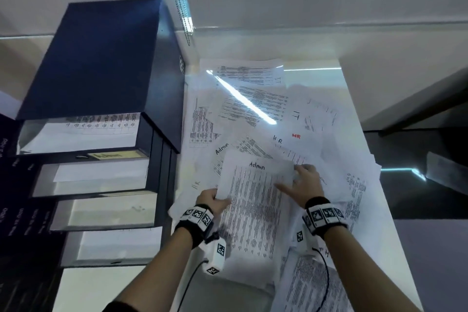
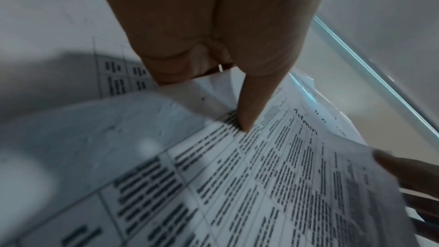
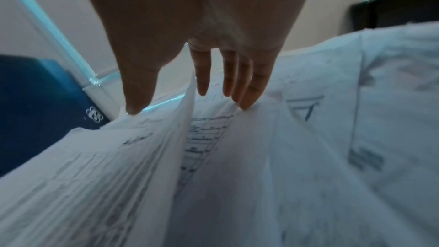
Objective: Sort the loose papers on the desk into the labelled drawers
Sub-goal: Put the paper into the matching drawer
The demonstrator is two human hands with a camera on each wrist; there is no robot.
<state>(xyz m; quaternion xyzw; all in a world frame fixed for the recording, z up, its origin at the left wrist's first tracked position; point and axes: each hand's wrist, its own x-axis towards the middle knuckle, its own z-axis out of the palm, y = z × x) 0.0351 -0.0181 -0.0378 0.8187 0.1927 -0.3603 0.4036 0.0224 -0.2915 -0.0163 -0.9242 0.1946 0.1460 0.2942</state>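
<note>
A printed sheet marked "Admin" [image 1: 253, 205] lies on top of the paper pile on the white desk [image 1: 326, 78]. My left hand [image 1: 219, 199] grips its left edge, thumb [image 2: 244, 119] on top and fingers curled beneath. My right hand [image 1: 296, 182] holds the sheet's upper right corner. In the right wrist view that edge [image 3: 187, 119] stands lifted between the thumb [image 3: 135, 107] and the straight fingers [image 3: 237, 97], which touch the papers below. The dark blue drawer unit [image 1: 101, 58] stands at the left with several drawers pulled out; one front carries an "Admin" label [image 1: 114, 155].
Loose sheets marked IT [image 1: 296, 114], HR [image 1: 295, 136] and Admin [image 1: 221, 148] cover the desk beyond my hands. A beaded blind cord [image 1: 181, 7] hangs behind the unit. The desk's right edge drops to a dark floor [image 1: 417, 185]. Cables trail from both wrist cameras.
</note>
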